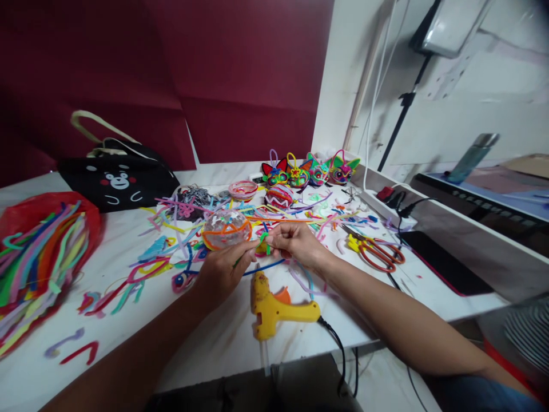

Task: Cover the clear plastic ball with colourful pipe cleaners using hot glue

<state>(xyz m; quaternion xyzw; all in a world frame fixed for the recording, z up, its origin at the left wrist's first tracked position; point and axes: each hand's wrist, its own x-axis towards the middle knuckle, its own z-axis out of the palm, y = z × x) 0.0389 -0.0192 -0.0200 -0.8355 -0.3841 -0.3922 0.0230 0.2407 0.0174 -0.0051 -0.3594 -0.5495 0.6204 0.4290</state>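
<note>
Between the fingertips of both hands is a small green pipe-cleaner piece [263, 244]. My right hand [295, 243] pinches its right side. My left hand [225, 266] is closed at its left side, with a bit of green showing between the fingers. Just behind my left hand sits a clear ball with orange strips [227, 230]. A blue pipe cleaner [268, 267] lies below the fingertips. Nearer the table's front edge rests a yellow glue gun [274, 309], its nozzle pointing toward the hands.
Orange-handled scissors [380, 254] and a dark phone [446, 263] lie right. Decorated cat-face balls [298, 174] stand at the back. A red bag of pipe cleaners [92, 220] and a black bag [118, 183] are left. Loose pipe cleaners litter the white table [214, 355].
</note>
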